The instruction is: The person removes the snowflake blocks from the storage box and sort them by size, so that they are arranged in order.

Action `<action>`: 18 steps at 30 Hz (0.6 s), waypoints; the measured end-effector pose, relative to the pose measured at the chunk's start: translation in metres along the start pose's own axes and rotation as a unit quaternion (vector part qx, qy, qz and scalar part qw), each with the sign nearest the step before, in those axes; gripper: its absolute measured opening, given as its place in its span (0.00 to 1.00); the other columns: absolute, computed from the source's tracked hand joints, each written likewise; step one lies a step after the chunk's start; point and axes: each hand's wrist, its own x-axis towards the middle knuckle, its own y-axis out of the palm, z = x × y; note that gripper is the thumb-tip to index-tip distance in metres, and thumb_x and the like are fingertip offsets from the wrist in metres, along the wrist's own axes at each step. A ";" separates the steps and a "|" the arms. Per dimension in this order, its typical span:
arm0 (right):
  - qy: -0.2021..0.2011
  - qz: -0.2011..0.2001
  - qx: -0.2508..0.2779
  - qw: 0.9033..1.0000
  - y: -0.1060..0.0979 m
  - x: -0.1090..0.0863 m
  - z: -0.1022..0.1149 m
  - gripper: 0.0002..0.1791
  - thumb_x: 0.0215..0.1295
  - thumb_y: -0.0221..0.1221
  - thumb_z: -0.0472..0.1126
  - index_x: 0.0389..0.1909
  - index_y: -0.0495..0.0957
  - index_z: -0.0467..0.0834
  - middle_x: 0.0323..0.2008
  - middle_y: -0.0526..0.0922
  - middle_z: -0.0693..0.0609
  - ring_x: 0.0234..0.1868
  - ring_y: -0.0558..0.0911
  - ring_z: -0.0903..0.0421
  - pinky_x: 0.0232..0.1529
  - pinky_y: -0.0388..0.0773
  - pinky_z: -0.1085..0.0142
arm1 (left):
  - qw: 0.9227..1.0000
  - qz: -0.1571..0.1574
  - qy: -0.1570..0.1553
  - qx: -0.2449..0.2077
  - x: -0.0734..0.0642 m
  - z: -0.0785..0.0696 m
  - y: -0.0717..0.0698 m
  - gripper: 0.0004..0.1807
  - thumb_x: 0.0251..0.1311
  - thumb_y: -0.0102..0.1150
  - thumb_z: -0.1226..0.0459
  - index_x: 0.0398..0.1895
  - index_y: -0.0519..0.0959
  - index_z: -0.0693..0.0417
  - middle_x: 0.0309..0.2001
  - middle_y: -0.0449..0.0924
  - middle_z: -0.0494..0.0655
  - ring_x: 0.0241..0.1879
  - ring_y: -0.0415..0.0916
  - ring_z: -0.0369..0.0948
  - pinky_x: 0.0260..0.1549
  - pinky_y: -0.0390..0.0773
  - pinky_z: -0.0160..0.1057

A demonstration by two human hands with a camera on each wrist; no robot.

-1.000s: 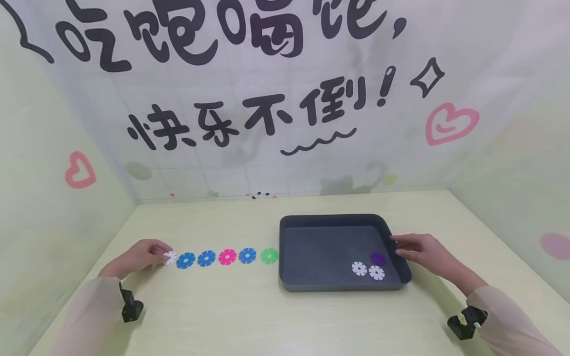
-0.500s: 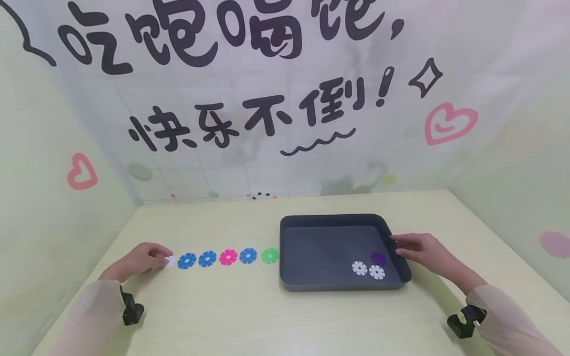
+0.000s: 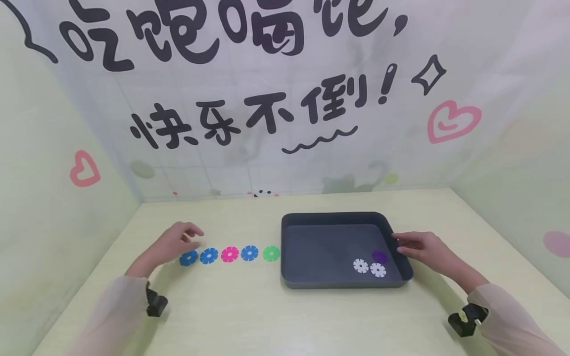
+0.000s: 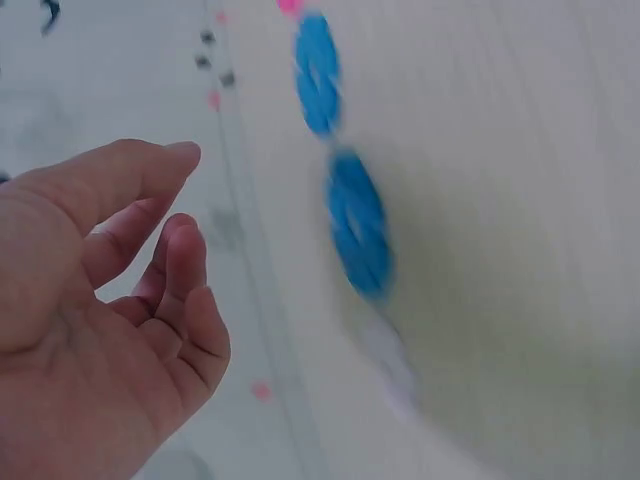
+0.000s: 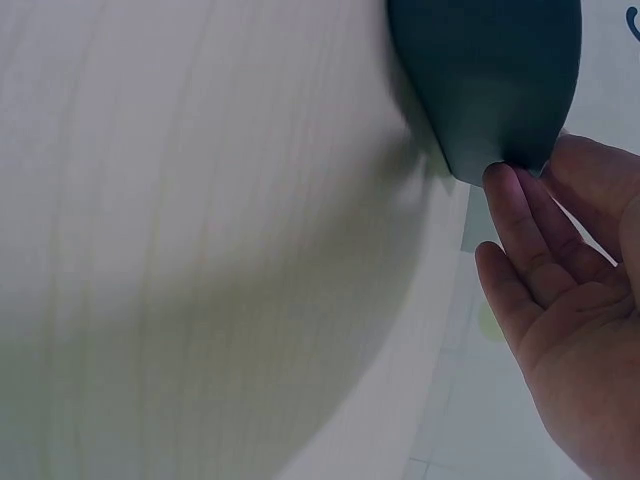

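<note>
My left hand is raised over the left end of a row of snowflake discs, its fingers loosely bent with nothing between them. Under it lies a blue snowflake disc; rightward follow another blue disc, a pink disc, a third blue disc and a green disc beside the tray. The left wrist view shows a blurred white disc at the row's end, hidden behind my hand in the head view. My right hand pinches the right rim of the dark grey tray.
Inside the tray, near its front right corner, lie a purple disc and two white discs, one left and one right. A printed cloth wall closes the back of the pale wooden table, with side walls left and right.
My left hand has let go of the white disc, lifted, and moved right and away from me over the row. The right hand stays at the tray's rim.
</note>
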 end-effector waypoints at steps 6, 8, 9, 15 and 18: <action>0.001 -0.003 0.004 1.000 0.000 -0.001 -0.002 0.21 0.57 0.61 0.33 0.50 0.72 0.26 0.41 0.80 0.35 0.38 0.81 0.62 0.35 0.77 0.70 | 0.997 0.027 0.073 -0.005 0.027 -0.065 0.031 0.16 0.51 0.63 0.70 0.45 0.75 0.59 0.40 0.68 0.52 0.43 0.69 0.50 0.42 0.72 0.46; -0.002 -0.005 0.006 1.000 0.000 -0.002 -0.003 0.21 0.57 0.61 0.33 0.49 0.72 0.25 0.41 0.80 0.35 0.37 0.80 0.64 0.35 0.77 0.70 | 0.994 0.039 0.103 -0.009 0.035 -0.088 0.042 0.16 0.50 0.64 0.71 0.44 0.76 0.56 0.39 0.67 0.49 0.43 0.68 0.48 0.43 0.72 0.45; -0.003 -0.006 0.008 1.000 0.000 -0.002 -0.003 0.21 0.57 0.61 0.33 0.50 0.72 0.25 0.41 0.80 0.35 0.38 0.80 0.65 0.35 0.77 0.70 | 0.992 0.046 0.118 -0.009 0.040 -0.100 0.047 0.16 0.50 0.64 0.71 0.43 0.76 0.55 0.38 0.66 0.47 0.43 0.68 0.46 0.43 0.72 0.45; -0.001 -0.009 0.006 1.000 -0.002 -0.001 -0.004 0.21 0.57 0.60 0.33 0.50 0.72 0.25 0.41 0.79 0.34 0.38 0.80 0.65 0.35 0.76 0.71 | 0.973 0.110 0.203 0.016 0.072 -0.162 0.078 0.16 0.49 0.65 0.70 0.43 0.76 0.54 0.38 0.67 0.45 0.42 0.68 0.44 0.43 0.71 0.40; -0.009 -0.008 0.004 1.000 -0.002 0.000 -0.004 0.21 0.57 0.60 0.33 0.50 0.72 0.25 0.42 0.79 0.34 0.38 0.80 0.64 0.35 0.76 0.71 | 0.960 0.153 0.230 0.036 0.091 -0.183 0.095 0.17 0.48 0.66 0.69 0.43 0.76 0.56 0.39 0.70 0.48 0.41 0.68 0.42 0.42 0.70 0.35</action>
